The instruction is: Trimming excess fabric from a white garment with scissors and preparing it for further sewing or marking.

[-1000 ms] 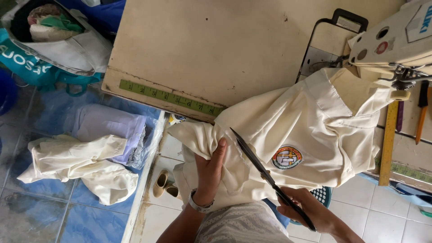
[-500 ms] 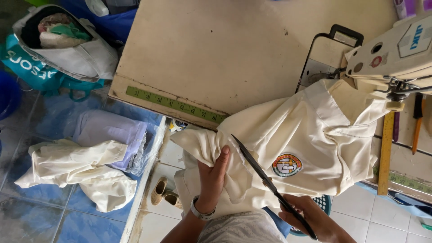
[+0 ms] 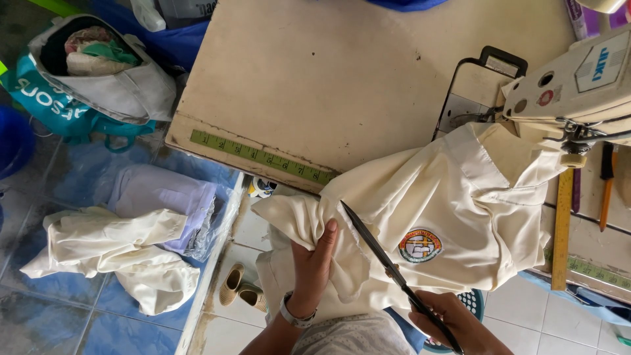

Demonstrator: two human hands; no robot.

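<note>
The left hand (image 3: 314,268) pinches a fold of the cream shirt (image 3: 453,217) hanging off the tabletop (image 3: 342,85). Just right of that grip, the scissors (image 3: 388,266) slant up-left from the right hand (image 3: 453,322), fingers curled around the handles.

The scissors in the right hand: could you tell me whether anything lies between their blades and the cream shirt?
Nothing visible does. The scissors, held by the right hand, lie directly over the cream shirt. The left hand grips the cloth beside the blades, to the left, clear of them. The round badge sits on their other side.
</note>
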